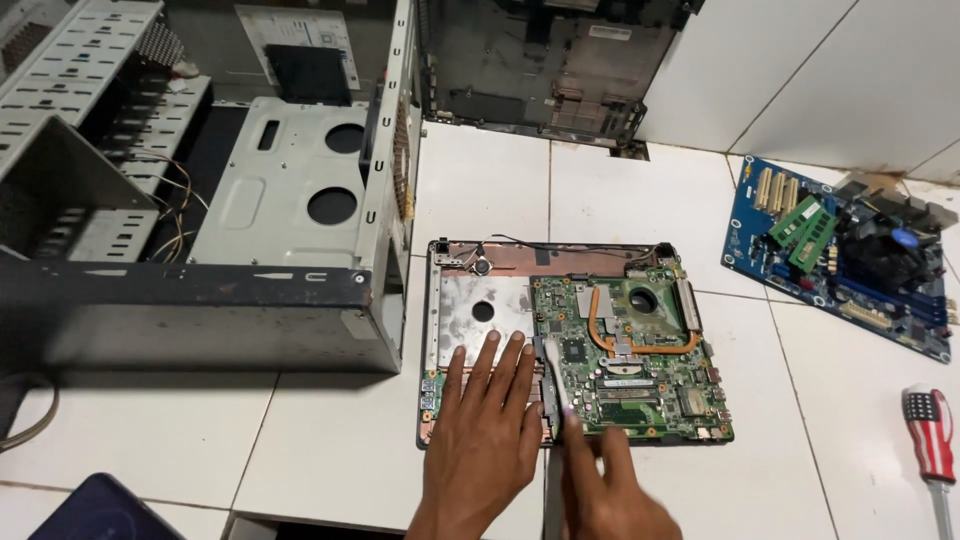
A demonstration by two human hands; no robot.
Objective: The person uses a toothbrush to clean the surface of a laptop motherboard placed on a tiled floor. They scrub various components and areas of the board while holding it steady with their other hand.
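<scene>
An opened laptop base [455,262] lies on the white tiled floor, with a green motherboard [660,385] and a copper heat pipe [598,325] in its right half. My left hand [487,420] rests flat, fingers spread, on the bare metal plate in the base's left half. My right hand [610,490] is closed around a thin light-coloured tool [556,385] whose tip touches the motherboard's left edge. The tool is blurred, so its kind is unclear.
An empty grey desktop computer case [210,320] lies open at the left. A dark laptop shell [545,70] leans against the far wall. A blue motherboard [850,260] lies at the right, a striped-handled screwdriver [930,440] below it. A dark object [100,510] sits at the bottom left.
</scene>
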